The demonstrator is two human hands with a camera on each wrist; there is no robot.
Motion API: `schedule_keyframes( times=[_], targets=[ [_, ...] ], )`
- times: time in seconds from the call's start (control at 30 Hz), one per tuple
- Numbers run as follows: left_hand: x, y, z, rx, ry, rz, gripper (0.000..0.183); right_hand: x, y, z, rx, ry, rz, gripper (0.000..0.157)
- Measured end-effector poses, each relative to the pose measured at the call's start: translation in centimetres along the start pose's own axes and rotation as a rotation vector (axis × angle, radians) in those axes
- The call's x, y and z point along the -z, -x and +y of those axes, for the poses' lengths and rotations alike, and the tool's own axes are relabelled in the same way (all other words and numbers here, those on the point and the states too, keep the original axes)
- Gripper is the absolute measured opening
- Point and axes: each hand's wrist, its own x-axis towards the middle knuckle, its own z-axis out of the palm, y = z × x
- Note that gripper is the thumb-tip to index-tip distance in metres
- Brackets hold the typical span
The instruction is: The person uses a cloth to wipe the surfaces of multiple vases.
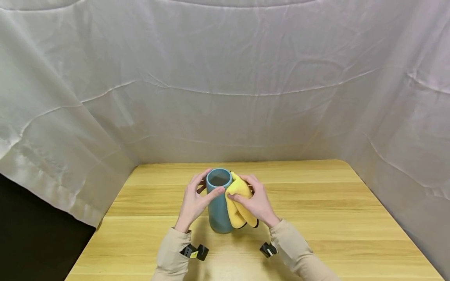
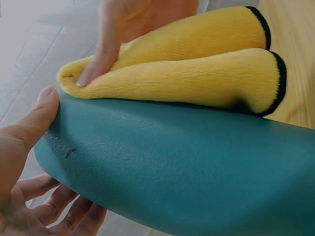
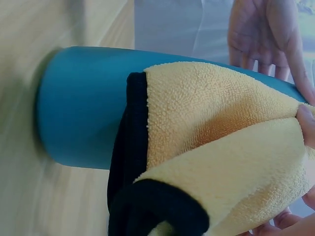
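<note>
A tall blue-green vase [image 1: 218, 210] with a round open mouth stands upright on the wooden table. My left hand [image 1: 195, 200] grips it near the rim, thumb on the near side and fingers round the far left side. In the left wrist view a small dark mark [image 2: 71, 153] shows on the vase's surface near my thumb [image 2: 42, 110]. My right hand [image 1: 258, 199] pinches a folded yellow cloth [image 1: 239, 201] with black edging and holds it against the vase's right side. The cloth's lower folds hang down along the vase in the right wrist view.
The light wooden table [image 1: 316, 234] extends to both sides of the vase. Grey fabric curtain [image 1: 225, 117] encloses the back and sides. A dark area [image 1: 35, 234] lies beyond the table's left edge. Black wrist devices [image 1: 198, 251] sit at both sleeves.
</note>
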Motion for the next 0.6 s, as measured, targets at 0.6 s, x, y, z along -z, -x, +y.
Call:
schedule_keyframes(
  times=[0.6],
  targets=[
    [0.0,0.1,-0.1,0.01,0.01,0.005,0.062,-1.1,3.1,4.8,-0.183,0.048,-0.041,0.053]
  ],
)
